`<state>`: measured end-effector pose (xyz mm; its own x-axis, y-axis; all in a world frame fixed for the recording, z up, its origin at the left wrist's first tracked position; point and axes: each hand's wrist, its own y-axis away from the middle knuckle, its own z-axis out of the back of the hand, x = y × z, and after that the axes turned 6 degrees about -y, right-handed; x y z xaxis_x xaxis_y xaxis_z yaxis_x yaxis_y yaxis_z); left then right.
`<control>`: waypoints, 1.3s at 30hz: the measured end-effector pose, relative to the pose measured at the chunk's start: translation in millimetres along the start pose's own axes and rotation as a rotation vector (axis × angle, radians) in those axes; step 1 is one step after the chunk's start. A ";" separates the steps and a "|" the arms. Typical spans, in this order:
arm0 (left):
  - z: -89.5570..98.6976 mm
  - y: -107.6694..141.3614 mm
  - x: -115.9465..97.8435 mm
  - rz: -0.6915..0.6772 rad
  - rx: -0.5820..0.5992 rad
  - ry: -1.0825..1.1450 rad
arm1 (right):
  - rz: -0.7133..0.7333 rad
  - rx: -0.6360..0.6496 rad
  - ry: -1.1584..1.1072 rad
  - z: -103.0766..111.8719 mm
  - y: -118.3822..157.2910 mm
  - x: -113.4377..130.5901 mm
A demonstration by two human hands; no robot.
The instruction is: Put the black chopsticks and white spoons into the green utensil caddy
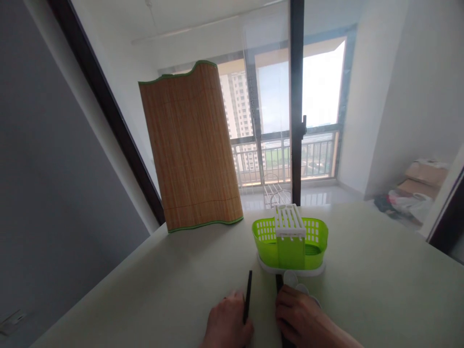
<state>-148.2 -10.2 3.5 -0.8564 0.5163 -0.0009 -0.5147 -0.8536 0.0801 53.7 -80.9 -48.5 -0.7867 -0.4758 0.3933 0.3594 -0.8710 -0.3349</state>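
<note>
My left hand (226,320) is closed round a slim black chopstick (248,292), which points away from me at a slight tilt. Beside it, my right hand (302,314) grips a thicker dark bundle (279,280) that looks like chopsticks held together; the fingers hide most of it. Pale rounded pieces (290,278), perhaps spoon heads, lie on the table next to the right hand and are partly covered by it. Just beyond both hands stands a bright green basket (266,251) with a white slotted top (290,220) on its middle compartment and a white base.
The white table (163,290) runs under everything. A bamboo mat (192,150) with green edging stands upright at its far left. Behind are a dark-framed glass door (296,96) and a wire rack (275,191). Boxes and bags (416,188) lie at the right.
</note>
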 end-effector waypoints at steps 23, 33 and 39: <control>51.8 -1.6 0.1 -0.259 -0.331 0.461 | -0.002 -0.180 0.013 -0.4 -2.6 4.6; 24.3 -0.6 -23.1 -0.583 -0.523 0.796 | -0.086 -0.187 -0.167 -15.3 -2.6 2.1; 15.2 1.5 -14.9 -0.545 -0.461 0.859 | -0.102 -0.197 -0.258 -12.1 -9.6 8.5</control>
<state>-135.6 -18.1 18.7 -0.1637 0.7625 -0.6259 -0.6432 -0.5636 -0.5184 37.5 -75.1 -52.3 -0.6515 -0.4246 0.6287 0.1618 -0.8874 -0.4316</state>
